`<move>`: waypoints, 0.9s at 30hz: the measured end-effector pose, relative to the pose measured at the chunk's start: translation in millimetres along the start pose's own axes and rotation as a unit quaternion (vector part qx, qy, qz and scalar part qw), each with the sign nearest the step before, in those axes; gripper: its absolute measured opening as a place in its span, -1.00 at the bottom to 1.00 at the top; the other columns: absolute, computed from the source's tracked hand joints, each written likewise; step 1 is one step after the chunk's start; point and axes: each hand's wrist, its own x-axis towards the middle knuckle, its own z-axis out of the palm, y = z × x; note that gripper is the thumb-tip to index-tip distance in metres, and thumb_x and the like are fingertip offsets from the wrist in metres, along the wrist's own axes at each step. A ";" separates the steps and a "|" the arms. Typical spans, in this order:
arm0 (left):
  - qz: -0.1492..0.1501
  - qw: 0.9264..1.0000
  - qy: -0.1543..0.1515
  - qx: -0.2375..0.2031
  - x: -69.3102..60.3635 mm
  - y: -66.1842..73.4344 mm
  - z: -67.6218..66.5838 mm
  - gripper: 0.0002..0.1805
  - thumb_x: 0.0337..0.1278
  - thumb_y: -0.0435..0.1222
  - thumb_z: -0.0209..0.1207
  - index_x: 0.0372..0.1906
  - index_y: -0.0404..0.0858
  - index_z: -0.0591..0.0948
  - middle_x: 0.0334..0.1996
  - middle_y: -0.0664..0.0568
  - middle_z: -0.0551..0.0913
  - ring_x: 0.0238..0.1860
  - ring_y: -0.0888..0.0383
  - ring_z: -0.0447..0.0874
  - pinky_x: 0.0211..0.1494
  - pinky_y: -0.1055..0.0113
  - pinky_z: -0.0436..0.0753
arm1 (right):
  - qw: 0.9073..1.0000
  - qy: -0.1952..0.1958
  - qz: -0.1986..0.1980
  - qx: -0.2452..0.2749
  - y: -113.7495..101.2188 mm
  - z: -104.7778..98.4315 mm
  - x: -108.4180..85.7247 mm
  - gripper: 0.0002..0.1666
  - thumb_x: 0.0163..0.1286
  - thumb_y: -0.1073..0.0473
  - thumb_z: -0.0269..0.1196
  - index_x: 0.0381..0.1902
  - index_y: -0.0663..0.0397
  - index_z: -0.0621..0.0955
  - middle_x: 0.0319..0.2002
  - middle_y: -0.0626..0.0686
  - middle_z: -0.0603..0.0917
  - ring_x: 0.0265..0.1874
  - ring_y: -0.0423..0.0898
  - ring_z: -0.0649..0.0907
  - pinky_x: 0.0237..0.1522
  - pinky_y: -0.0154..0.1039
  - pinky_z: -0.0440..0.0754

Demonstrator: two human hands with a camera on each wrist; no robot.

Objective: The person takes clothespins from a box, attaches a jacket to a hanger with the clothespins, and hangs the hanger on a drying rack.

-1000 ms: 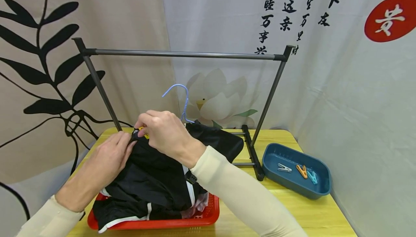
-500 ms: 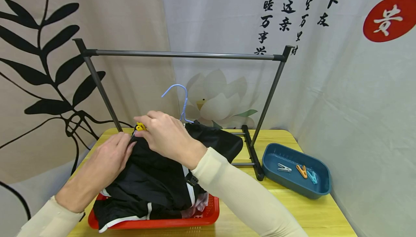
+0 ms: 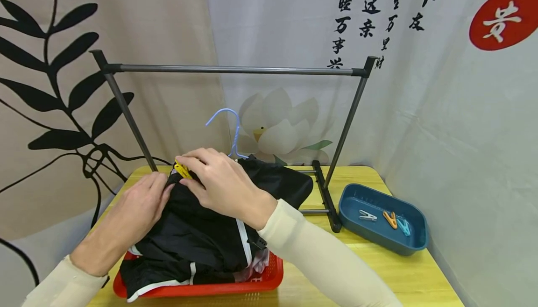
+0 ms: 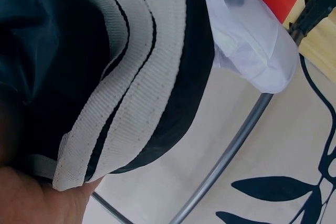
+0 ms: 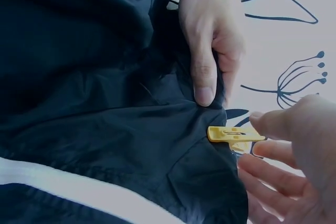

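Observation:
A black garment with white stripes [image 3: 197, 225] lies bunched over a red basket [image 3: 275, 279], and a blue hanger hook [image 3: 236, 129] rises from it. My left hand [image 3: 136, 206] pinches the garment's upper left edge; in the right wrist view the left thumb [image 5: 204, 85] lies on the cloth. Beside it a yellow clothespin [image 5: 223, 134] sits across the garment's edge. My right hand [image 3: 229, 183] is around the clothespin [image 3: 182, 170], its thumb and forefinger parted at the handle end [image 5: 257, 139]. The left wrist view shows white trim [image 4: 152, 103] above the left palm [image 4: 42, 198].
A dark metal rack [image 3: 235, 69] stands behind the garment on the yellow wooden table [image 3: 357, 269]. At the right, a blue tray [image 3: 378, 239] holds a white, an orange and a light-blue clothespin [image 3: 404, 226]. A printed curtain hangs behind.
The right thumb and forefinger have moved apart around the yellow clothespin, which shows more and is tilted differently. The right forearm has shifted slightly right; the left hand stays at the cloth edge.

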 end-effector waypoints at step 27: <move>-0.025 1.000 -0.015 -0.003 -4.2 -1.5 4.1 -0.78 0.76 -0.38 0.26 -0.17 -0.30 0.50 -0.38 0.04 0.36 -0.34 0.12 0.36 -0.31 0.20 0.40 | 0.999 0.052 -0.017 0.000 17.9 -18.6 -80.5 -0.62 0.65 0.09 0.52 0.33 0.00 0.84 0.39 0.04 0.83 0.46 -0.02 0.76 0.68 -0.13 0.61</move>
